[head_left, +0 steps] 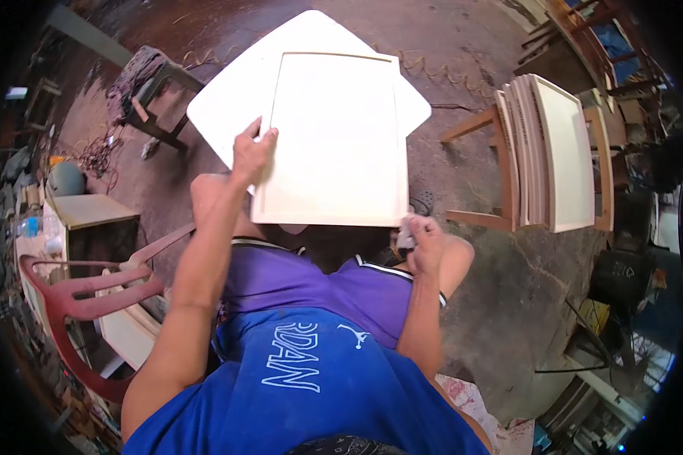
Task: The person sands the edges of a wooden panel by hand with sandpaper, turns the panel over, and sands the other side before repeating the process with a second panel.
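Observation:
A cream rectangular panel (338, 136) with a thin raised rim lies over a white board (220, 106) with rounded corners, in front of my knees. Its left edge is gripped by my left hand (253, 154), thumb at the rim and fingers along the side. Close by the panel's near right corner, my right hand (426, 244) is closed around a small greyish-white piece (406, 238), mostly covered by the fingers.
To the right, several similar panels (558, 155) stand upright in a wooden frame (502, 163). A red plastic chair (76, 303) is at my left, near a pale-topped box (91, 211). A dark stool (159, 98) stands at the far left. A coiled hose (463, 83) crosses the floor behind the board.

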`<action>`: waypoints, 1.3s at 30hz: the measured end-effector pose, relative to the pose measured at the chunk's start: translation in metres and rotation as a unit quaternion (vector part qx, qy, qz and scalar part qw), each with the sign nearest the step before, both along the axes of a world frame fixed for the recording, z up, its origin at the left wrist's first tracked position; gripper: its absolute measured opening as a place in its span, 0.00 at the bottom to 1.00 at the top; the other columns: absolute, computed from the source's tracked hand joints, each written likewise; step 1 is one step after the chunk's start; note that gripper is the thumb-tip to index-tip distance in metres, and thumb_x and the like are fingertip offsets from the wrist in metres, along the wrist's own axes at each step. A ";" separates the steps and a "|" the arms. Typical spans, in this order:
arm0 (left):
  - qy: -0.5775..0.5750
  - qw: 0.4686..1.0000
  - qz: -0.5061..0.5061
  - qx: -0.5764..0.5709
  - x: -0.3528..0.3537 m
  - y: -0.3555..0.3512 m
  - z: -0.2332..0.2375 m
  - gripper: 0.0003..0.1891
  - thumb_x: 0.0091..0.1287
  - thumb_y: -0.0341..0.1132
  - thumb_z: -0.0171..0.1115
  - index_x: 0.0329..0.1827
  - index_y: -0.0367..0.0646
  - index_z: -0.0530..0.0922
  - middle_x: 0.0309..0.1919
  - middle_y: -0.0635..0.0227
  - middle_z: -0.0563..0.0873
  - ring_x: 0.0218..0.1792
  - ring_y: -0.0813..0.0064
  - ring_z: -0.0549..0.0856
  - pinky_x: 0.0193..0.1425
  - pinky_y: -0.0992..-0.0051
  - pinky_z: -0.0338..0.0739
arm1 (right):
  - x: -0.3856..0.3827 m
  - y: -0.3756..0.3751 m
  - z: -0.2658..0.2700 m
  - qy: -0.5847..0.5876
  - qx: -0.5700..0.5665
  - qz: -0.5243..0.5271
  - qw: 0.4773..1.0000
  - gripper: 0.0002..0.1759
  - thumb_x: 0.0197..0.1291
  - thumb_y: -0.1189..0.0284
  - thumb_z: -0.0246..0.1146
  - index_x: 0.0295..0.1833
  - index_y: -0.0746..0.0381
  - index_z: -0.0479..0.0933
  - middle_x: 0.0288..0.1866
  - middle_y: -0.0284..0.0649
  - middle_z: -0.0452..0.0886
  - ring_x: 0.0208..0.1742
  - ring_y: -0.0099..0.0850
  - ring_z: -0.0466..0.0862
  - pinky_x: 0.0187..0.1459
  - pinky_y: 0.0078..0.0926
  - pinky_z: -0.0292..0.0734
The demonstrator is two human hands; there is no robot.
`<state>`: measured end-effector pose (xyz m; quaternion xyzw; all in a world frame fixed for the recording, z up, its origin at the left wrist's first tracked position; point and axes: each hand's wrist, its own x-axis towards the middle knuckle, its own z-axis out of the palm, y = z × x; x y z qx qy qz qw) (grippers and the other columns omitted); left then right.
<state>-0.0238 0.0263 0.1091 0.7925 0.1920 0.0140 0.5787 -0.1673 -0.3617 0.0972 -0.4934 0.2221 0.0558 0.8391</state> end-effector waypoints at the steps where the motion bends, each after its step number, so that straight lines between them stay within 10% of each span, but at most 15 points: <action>1: 0.016 0.996 -0.042 0.081 0.014 0.001 0.024 0.34 0.74 0.42 0.69 0.74 0.24 0.73 0.61 0.41 0.87 0.62 0.59 0.87 0.69 0.66 0.79 | -0.008 0.007 0.003 -0.006 -0.006 0.031 0.999 0.08 0.73 0.72 0.69 0.43 0.65 0.80 0.45 0.47 0.88 0.42 0.41 0.90 0.43 0.46 0.93; 10: -0.031 0.937 -0.304 0.168 0.126 -0.020 0.000 0.28 0.78 0.47 0.67 0.74 0.39 0.78 0.63 0.51 0.88 0.62 0.59 0.87 0.70 0.64 0.79 | -0.025 0.095 -0.023 0.117 0.017 0.185 0.976 0.12 0.71 0.70 0.72 0.39 0.66 0.79 0.40 0.50 0.90 0.37 0.37 0.92 0.41 0.34 0.91; 16: -0.004 0.938 -0.273 0.211 0.149 -0.021 -0.048 0.20 0.78 0.45 0.65 0.70 0.53 0.84 0.55 0.58 0.92 0.50 0.60 0.89 0.61 0.64 0.83 | 0.006 0.122 -0.024 0.142 -0.059 0.180 0.972 0.14 0.74 0.69 0.70 0.46 0.70 0.77 0.41 0.51 0.89 0.36 0.37 0.92 0.37 0.35 0.91; 20: -0.172 0.877 -0.209 0.398 0.129 -0.003 -0.085 0.20 0.73 0.42 0.67 0.66 0.49 0.85 0.59 0.60 0.88 0.63 0.56 0.82 0.70 0.61 0.76 | 0.026 0.110 -0.009 0.097 -0.151 0.187 0.966 0.11 0.75 0.72 0.67 0.51 0.70 0.78 0.42 0.50 0.88 0.38 0.35 0.92 0.37 0.33 0.90; 22: -0.217 0.880 -0.066 0.417 0.101 -0.008 -0.077 0.23 0.72 0.42 0.66 0.69 0.51 0.83 0.69 0.58 0.82 0.71 0.51 0.74 0.76 0.52 0.69 | 0.035 0.082 -0.013 0.012 -0.325 0.224 0.919 0.07 0.73 0.75 0.67 0.51 0.67 0.81 0.43 0.48 0.89 0.41 0.35 0.92 0.42 0.32 0.89; 24: -0.183 0.902 -0.048 0.388 0.072 -0.005 -0.094 0.25 0.72 0.45 0.65 0.71 0.49 0.81 0.74 0.55 0.77 0.75 0.46 0.70 0.79 0.45 0.63 | 0.056 0.079 0.018 -0.129 -0.592 0.231 0.761 0.07 0.68 0.79 0.67 0.50 0.64 0.84 0.43 0.47 0.90 0.42 0.38 0.91 0.46 0.34 0.86; 26: -0.101 0.883 -0.033 0.457 0.052 -0.005 -0.100 0.27 0.74 0.48 0.62 0.72 0.46 0.79 0.75 0.52 0.76 0.76 0.44 0.69 0.81 0.45 0.60 | 0.076 0.081 0.022 -0.140 -0.578 0.259 0.761 0.10 0.60 0.80 0.69 0.48 0.61 0.86 0.44 0.41 0.89 0.45 0.41 0.89 0.49 0.37 0.84; 29: -0.063 0.889 -0.047 0.450 0.058 -0.006 -0.095 0.29 0.75 0.52 0.59 0.73 0.43 0.78 0.76 0.51 0.74 0.78 0.43 0.67 0.82 0.45 0.57 | 0.087 0.094 0.020 -0.399 -0.630 0.366 0.556 0.16 0.52 0.78 0.72 0.47 0.54 0.87 0.48 0.29 0.88 0.53 0.37 0.81 0.56 0.39 0.76; 39: -0.026 0.887 -0.042 0.459 0.060 -0.011 -0.091 0.30 0.77 0.55 0.54 0.74 0.45 0.78 0.77 0.53 0.72 0.80 0.47 0.64 0.84 0.47 0.52 | 0.081 0.104 0.005 -0.382 -0.663 0.432 0.477 0.17 0.52 0.76 0.71 0.49 0.52 0.86 0.53 0.29 0.86 0.56 0.38 0.81 0.60 0.45 0.73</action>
